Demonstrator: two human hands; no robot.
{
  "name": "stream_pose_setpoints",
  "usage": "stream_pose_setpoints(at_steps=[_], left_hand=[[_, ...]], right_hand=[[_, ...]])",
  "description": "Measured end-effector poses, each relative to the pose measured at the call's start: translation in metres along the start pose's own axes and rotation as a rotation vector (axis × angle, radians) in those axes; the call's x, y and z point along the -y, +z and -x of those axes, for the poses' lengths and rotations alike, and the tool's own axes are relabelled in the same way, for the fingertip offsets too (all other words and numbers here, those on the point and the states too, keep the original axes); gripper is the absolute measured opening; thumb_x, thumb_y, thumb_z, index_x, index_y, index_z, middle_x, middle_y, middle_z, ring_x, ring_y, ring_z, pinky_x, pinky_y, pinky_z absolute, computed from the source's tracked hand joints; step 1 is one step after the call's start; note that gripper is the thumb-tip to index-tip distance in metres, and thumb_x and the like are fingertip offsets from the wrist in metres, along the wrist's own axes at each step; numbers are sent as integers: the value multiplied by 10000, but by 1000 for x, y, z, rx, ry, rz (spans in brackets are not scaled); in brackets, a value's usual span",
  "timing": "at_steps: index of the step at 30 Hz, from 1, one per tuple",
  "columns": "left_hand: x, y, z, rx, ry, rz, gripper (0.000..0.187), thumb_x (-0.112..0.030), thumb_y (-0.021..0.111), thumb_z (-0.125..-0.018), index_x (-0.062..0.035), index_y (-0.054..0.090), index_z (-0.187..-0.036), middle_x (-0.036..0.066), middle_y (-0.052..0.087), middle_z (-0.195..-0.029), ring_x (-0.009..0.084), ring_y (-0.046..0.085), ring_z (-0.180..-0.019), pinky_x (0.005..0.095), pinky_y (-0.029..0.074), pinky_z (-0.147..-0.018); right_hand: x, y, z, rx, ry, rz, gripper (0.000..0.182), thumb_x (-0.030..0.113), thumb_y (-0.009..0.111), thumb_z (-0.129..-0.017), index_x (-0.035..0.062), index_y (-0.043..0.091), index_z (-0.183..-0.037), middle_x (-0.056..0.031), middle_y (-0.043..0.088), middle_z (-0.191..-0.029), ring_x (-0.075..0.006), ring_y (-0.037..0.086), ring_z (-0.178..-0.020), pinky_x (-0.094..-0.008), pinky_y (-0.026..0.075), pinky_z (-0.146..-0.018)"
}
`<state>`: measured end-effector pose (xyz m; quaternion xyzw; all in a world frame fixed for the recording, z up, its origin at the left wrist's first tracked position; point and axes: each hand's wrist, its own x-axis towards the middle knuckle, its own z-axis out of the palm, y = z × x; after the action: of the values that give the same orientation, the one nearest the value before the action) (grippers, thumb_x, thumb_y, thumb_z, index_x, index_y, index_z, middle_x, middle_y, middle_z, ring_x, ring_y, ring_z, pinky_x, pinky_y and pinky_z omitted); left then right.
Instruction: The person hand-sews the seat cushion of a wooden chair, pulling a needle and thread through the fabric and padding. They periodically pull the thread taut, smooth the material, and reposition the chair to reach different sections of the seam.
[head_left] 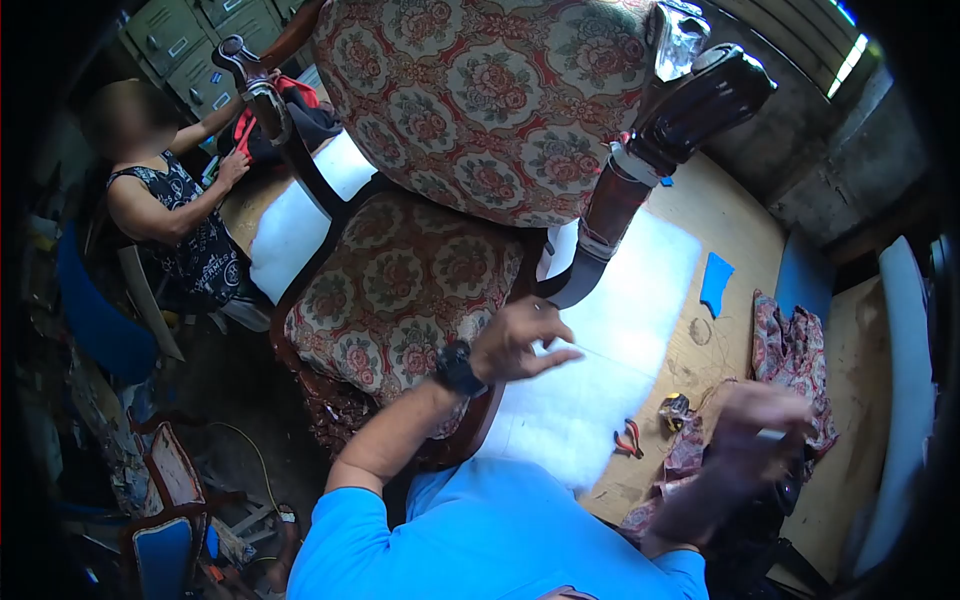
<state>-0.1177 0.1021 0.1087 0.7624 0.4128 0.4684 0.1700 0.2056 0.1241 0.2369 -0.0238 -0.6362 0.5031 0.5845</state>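
Blue shirt (500,530); left fingers (552,326) curled, parted, near chair (410,290) edge; right fingers (788,408) blurred, cannot tell grip.

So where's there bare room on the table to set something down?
The white sheet looks bare between the chair and pliers; so does the tabletop between the blue scrap and the wall. It's crowded around the right hand, with tape measure and patterned cloth.

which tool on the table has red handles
The pliers, at the edge of the white padding; the tape measure beside them has a yellow and black case.
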Motion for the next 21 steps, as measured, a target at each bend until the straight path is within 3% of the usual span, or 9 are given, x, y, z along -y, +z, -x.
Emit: stream_pose_setpoints(at_steps=[1,2,3,4,9,11,15,19,21], left_hand=[[1,-11,-3,-35,-54,-3,208,-186,909,-857,-96,730,-802,30,637,-680,190,614,-621,351,483,-558],[22,-23,-1,-84,15,-91,255,-225,884,-886,-95,704,-760,36,638,-670,198,610,-599,358,485,-539],[45,-39,1,-135,85,-181,316,-263,859,-916,-94,678,-719,42,638,-659,206,607,-576,366,487,-520],[49,-60,-1,-139,-11,-222,351,-277,842,-930,-90,660,-696,51,621,-638,196,589,-558,367,477,-514],[82,-168,-7,-213,-313,-443,475,-308,819,-951,-44,591,-629,70,545,-577,166,487,-516,366,406,-515],[98,-210,-3,-259,-251,-573,501,-319,825,-945,-20,570,-633,87,536,-578,178,489,-517,373,396,-516],[103,-284,15,-283,-229,-780,500,-320,778,-984,-6,561,-662,120,535,-603,230,502,-526,390,403,-527],[85,-346,39,-315,-137,-983,486,-318,617,-1095,2,579,-731,177,586,-714,372,588,-656,460,461,-650],[73,-382,55,-256,-146,-1153,477,-341,556,-1123,-1,597,-790,188,601,-760,394,613,-729,494,467,-701]], right_hand=[[39,-28,8,-128,-46,53,235,-9,666,-891,10,612,-1118,-57,540,-810,-152,502,-672,-316,404,-552],[78,-56,16,-258,-85,112,223,-5,645,-909,15,592,-1124,-11,451,-804,-122,415,-662,-309,340,-553],[112,-76,18,-282,-99,59,115,50,612,-1023,-9,582,-1117,5,390,-791,-101,381,-652,-288,341,-570],[146,-97,25,-303,-74,43,127,85,628,-1071,-23,562,-1059,0,366,-798,-96,357,-665,-292,318,-610],[278,-234,117,-516,24,284,215,122,553,-1124,-64,593,-1225,4,385,-806,-89,350,-674,-261,339,-618],[310,-280,162,-707,-10,437,255,127,546,-1130,-72,585,-1285,4,394,-816,-89,340,-672,-255,333,-617],[334,-341,239,-878,22,454,313,140,553,-1133,-79,571,-1356,2,410,-831,-89,341,-674,-251,326,-615],[300,-354,262,-941,32,334,294,138,544,-1140,-66,572,-1349,4,399,-827,-85,347,-666,-253,333,-588],[276,-353,255,-1001,49,361,289,139,508,-1153,-65,574,-1347,4,394,-832,-83,353,-664,-250,338,-581]])
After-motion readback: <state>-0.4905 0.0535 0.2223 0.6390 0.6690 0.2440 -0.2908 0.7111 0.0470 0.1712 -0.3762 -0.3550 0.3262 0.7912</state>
